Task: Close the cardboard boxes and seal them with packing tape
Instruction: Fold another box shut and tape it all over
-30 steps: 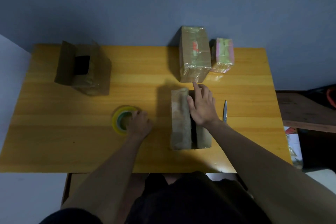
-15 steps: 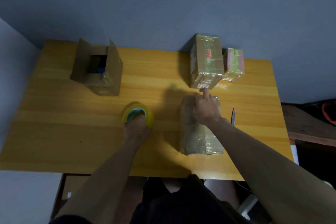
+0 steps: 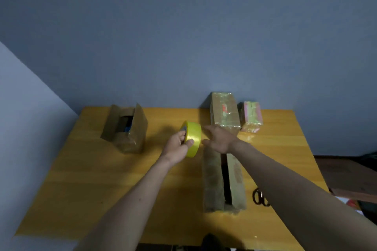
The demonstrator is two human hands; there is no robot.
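Four boxes [image 3: 224,179] — one tape roll [image 3: 191,138]

Around the unsealed box [image 3: 223,179] on the bench [image 3: 81,179]: an open box [image 3: 125,130] far left, two wrapped boxes [image 3: 224,111] behind (side by side), scissors [image 3: 260,197] just right.

Bare table [image 3: 85,179] lies wide open left of the left hand's fingers [image 3: 182,135]. Beyond the right hand's fingers [image 3: 208,129] two taped boxes [image 3: 224,112] block; below them sits the unsealed box [image 3: 213,179].
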